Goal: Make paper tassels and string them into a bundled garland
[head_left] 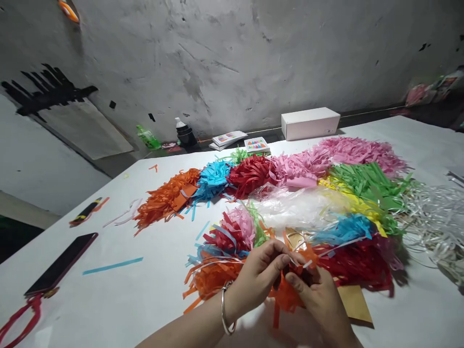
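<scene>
My left hand [259,275], with a silver bangle at its wrist, and my right hand [321,295] meet low in the middle of the head view. Both are closed, fingertips pinched together at the top of an orange tissue-paper tassel [288,295] whose strips hang below them. A short bit of white string [307,264] sticks out between the fingers; the exact grip is partly hidden. Left of my left hand lies another orange fringe bundle [208,280], with red and pink fringe beyond it. Dark red fringe [357,266] and blue fringe [344,228] lie past my right hand.
Clear plastic wrapping [300,205] lies behind my hands, with colourful fringe bundles [252,175] beyond. White string [435,217] is heaped at the right. A phone [61,263], a cutter [85,212] and a blue strip [113,266] lie left. A white box [310,124] stands by the wall.
</scene>
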A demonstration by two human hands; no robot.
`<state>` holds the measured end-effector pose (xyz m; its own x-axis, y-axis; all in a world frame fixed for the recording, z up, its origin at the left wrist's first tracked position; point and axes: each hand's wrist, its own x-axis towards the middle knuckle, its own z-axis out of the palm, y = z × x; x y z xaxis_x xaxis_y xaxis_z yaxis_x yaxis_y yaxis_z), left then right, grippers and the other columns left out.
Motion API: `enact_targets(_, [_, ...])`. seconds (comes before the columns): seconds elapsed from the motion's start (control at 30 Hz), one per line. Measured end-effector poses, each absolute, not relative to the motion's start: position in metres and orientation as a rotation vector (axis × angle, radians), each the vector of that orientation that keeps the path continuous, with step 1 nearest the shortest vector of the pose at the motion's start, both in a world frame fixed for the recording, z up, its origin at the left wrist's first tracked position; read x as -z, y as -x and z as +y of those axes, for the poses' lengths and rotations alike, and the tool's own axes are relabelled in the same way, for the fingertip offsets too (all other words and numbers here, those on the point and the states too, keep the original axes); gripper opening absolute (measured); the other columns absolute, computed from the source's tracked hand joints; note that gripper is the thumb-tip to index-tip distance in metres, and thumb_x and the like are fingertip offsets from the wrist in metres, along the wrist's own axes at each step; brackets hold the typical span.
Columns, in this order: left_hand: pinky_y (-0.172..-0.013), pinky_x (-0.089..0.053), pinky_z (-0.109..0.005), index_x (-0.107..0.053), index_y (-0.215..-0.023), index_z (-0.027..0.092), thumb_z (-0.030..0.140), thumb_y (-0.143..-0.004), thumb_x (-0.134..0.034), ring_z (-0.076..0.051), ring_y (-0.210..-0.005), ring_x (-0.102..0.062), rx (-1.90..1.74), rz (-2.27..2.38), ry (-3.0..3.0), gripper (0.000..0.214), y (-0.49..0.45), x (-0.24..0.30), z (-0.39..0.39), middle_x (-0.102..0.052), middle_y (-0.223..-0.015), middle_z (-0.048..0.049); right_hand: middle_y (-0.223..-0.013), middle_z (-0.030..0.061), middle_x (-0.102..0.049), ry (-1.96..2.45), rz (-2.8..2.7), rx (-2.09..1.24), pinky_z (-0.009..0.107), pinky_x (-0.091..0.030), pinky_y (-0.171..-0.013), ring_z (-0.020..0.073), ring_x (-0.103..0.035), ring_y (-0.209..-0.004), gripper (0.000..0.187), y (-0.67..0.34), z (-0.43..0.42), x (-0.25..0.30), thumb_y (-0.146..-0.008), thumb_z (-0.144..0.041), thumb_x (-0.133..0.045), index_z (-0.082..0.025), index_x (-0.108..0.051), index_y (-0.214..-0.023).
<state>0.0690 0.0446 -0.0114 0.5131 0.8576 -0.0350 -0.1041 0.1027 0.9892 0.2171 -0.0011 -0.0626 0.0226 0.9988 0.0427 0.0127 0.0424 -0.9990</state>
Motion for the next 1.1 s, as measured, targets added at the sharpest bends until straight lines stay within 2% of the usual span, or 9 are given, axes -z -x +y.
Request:
enact_targets(0.13, [-0.048, -0.04, -0.02, -0.059, -0.086, 0.016, 0.042, -0.095, -0.058, -0.009, -0.051, -0.048, -0.848, 0.841, -1.418, 0.028, -0.067, 0.012, 0.054, -0.056, -0.066, 0.0017, -0.058, 0.002, -0.06, 1.346, -1.332, -1.046, 0.027, -0.047, -0.058, 0.0171, -0.056, -0.059, 0.042, -0.22, 0.0, 0.056, -0.08, -0.051, -0.069, -0.019, -0.065, -0.053])
enact_targets(0.23, [-0.082, -0.05, -0.031, -0.062, -0.094, 0.017, 0.027, -0.097, -0.055, -0.019, -0.092, -0.062, -1.024, 0.951, -1.735, 0.012, -0.062, 0.007, 0.053, -0.066, -0.096, -0.0077, -0.051, -0.0007, -0.048, 1.395, -1.268, -1.018, 0.024, -0.04, -0.05, 0.0138, -0.046, -0.054, 0.055, -0.223, -0.001, 0.053, -0.076, -0.056, -0.07, -0.019, -0.051, -0.04])
enact_targets(0.3, [-0.095, -0.045, -0.036, -0.061, -0.101, 0.019, 0.02, -0.096, -0.055, -0.023, -0.108, -0.057, -1.161, 1.005, -1.953, 0.008, -0.058, 0.003, 0.045, -0.062, -0.111, -0.0097, -0.053, 0.0007, -0.052, 1.394, -1.17, -1.085, 0.024, -0.041, -0.05, 0.0145, -0.048, -0.055, 0.054, -0.223, -0.003, 0.05, -0.076, -0.06, -0.069, -0.018, -0.058, -0.044])
enact_targets(0.4, [-0.095, -0.046, -0.037, -0.059, -0.108, 0.022, 0.02, -0.092, -0.062, -0.024, -0.107, -0.057, -1.112, 0.981, -2.083, 0.017, -0.054, 0.005, 0.026, -0.061, -0.111, -0.0083, -0.068, 0.0062, -0.066, 1.331, -1.01, -1.193, 0.029, -0.051, -0.065, 0.0213, -0.061, -0.071, 0.047, -0.218, -0.005, 0.047, -0.075, -0.064, -0.07, -0.019, -0.077, -0.064])
enact_targets(0.5, [-0.098, -0.046, -0.04, -0.05, -0.127, 0.024, 0.028, -0.082, -0.077, -0.027, -0.113, -0.056, -0.991, 0.979, -1.997, 0.053, -0.058, 0.016, 0.011, -0.06, -0.121, -0.0096, -0.074, 0.0085, -0.071, 1.298, -0.89, -1.197, 0.032, -0.053, -0.073, 0.0244, -0.065, -0.078, 0.047, -0.209, -0.006, 0.046, -0.073, -0.066, -0.071, -0.02, -0.081, -0.074])
enact_targets(0.7, [-0.095, -0.048, -0.037, -0.043, -0.136, 0.026, 0.012, -0.091, -0.056, -0.022, -0.109, -0.06, -0.897, 1.002, -1.906, 0.048, -0.062, 0.031, 0.01, -0.061, -0.122, -0.0081, -0.067, 0.0056, -0.068, 1.181, -0.773, -1.366, 0.029, -0.053, -0.061, 0.0164, -0.058, -0.061, 0.041, -0.211, -0.006, 0.042, -0.065, -0.057, -0.083, -0.018, -0.081, -0.076])
enact_targets(0.8, [-0.091, -0.047, -0.038, -0.05, -0.129, 0.021, 0.009, -0.085, -0.057, -0.023, -0.102, -0.059, -0.841, 1.055, -1.99, 0.046, -0.061, 0.025, 0.012, -0.062, -0.114, -0.0092, -0.06, 0.0011, -0.061, 1.116, -0.608, -1.369, 0.021, -0.045, -0.049, 0.0093, -0.048, -0.052, 0.036, -0.216, -0.004, 0.04, -0.06, -0.05, -0.088, -0.018, -0.08, -0.073])
enact_targets(0.9, [-0.081, -0.045, -0.035, -0.061, -0.102, 0.018, 0.01, -0.084, -0.054, -0.022, -0.09, -0.056, -0.758, 1.094, -2.058, 0.02, -0.06, 0.016, 0.013, -0.062, -0.095, -0.0068, -0.047, -0.0066, -0.042, 1.089, -0.507, -1.383, 0.015, -0.028, -0.038, 0.0033, -0.029, -0.043, 0.036, -0.215, -0.003, 0.041, -0.06, -0.048, -0.09, -0.016, -0.077, -0.07])
enact_targets(1.1, [-0.069, -0.04, -0.027, -0.056, -0.084, 0.019, 0.019, -0.086, -0.054, -0.017, -0.075, -0.051, -0.723, 1.058, -1.901, 0.004, -0.061, 0.011, 0.015, -0.058, -0.081, -0.002, -0.062, -0.0008, -0.057, 1.058, -0.721, -1.417, 0.021, -0.046, -0.053, 0.0083, -0.046, -0.053, 0.035, -0.212, -0.004, 0.04, -0.066, -0.049, -0.086, -0.017, -0.075, -0.076])
